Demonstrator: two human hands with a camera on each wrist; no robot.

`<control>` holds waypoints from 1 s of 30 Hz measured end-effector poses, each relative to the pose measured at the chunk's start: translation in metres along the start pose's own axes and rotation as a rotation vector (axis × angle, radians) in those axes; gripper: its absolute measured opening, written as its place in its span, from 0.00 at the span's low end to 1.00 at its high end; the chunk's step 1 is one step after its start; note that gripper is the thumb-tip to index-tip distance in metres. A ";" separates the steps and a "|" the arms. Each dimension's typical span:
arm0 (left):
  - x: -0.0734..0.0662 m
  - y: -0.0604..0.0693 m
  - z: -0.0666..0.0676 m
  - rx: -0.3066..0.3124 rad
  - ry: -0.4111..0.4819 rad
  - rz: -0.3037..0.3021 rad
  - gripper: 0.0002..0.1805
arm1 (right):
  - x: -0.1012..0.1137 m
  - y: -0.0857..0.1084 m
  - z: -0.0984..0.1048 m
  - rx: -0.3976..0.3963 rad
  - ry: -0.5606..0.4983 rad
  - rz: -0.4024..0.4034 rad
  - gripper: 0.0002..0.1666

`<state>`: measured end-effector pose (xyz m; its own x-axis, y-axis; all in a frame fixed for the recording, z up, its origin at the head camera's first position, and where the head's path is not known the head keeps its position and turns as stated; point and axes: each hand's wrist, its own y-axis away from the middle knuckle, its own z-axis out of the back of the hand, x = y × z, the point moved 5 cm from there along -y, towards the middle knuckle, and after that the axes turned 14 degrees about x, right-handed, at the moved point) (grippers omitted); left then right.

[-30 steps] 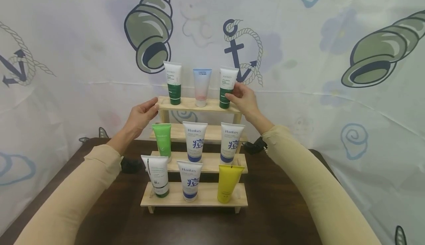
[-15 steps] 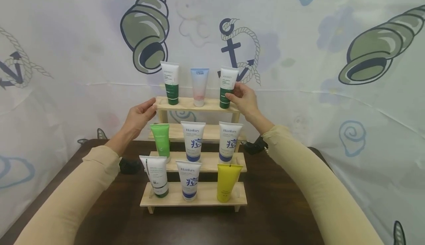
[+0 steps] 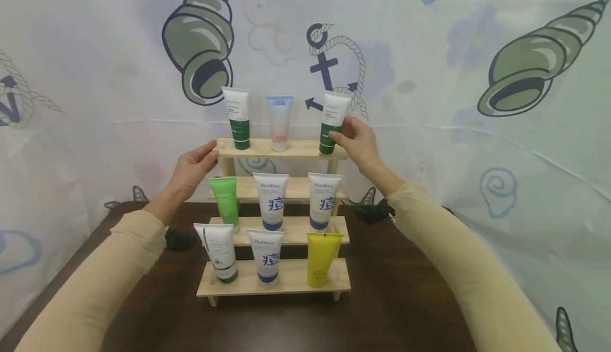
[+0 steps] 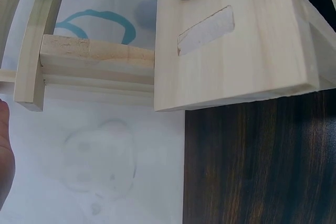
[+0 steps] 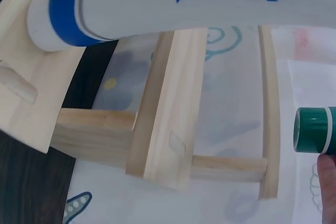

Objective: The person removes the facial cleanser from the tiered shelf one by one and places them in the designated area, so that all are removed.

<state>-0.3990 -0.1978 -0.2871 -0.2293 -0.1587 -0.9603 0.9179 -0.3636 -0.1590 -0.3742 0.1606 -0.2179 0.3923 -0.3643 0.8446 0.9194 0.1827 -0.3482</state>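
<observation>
A tiered wooden display stand (image 3: 272, 287) faces me, bearing several squeeze tubes. My left hand (image 3: 193, 167) holds the left end of its top shelf (image 3: 260, 148). Only a sliver of that hand shows in the left wrist view. My right hand (image 3: 360, 142) grips a white-and-green tube (image 3: 333, 113) at the right end of the top shelf. The tube leans right. In the right wrist view, its green cap (image 5: 313, 129) shows a gap from the shelf. Another white-and-green tube (image 3: 238, 117) and a pink-and-blue tube (image 3: 279, 121) stand on the same shelf.
Lower tiers carry a green tube (image 3: 225, 201), several white tubes with blue print, including one (image 3: 267, 256) in front, a white tube with green stripes (image 3: 218, 251) and a yellow tube (image 3: 323, 259). The stand rests on a dark wooden table (image 3: 396, 288) before a patterned cloth (image 3: 429, 66).
The whole scene has shifted left in the head view. My right hand has moved the white-and-green tube slightly right along the top shelf, and it leans more. My left hand stays at the shelf end.
</observation>
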 end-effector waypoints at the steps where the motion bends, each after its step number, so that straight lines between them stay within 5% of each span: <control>1: 0.000 0.000 0.000 0.003 0.000 0.001 0.33 | 0.000 0.002 0.002 -0.002 0.000 0.004 0.23; 22: 0.004 -0.003 0.003 0.015 -0.030 0.022 0.34 | -0.025 0.063 0.069 -0.090 -0.031 -0.013 0.24; 30: 0.006 -0.006 0.003 0.017 -0.012 0.003 0.35 | -0.047 0.089 0.090 -0.116 0.004 -0.084 0.25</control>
<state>-0.4071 -0.1989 -0.2908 -0.2300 -0.1708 -0.9581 0.9131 -0.3784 -0.1518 -0.3132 0.2759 -0.2518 0.3139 -0.3780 0.8710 0.9459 0.0452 -0.3213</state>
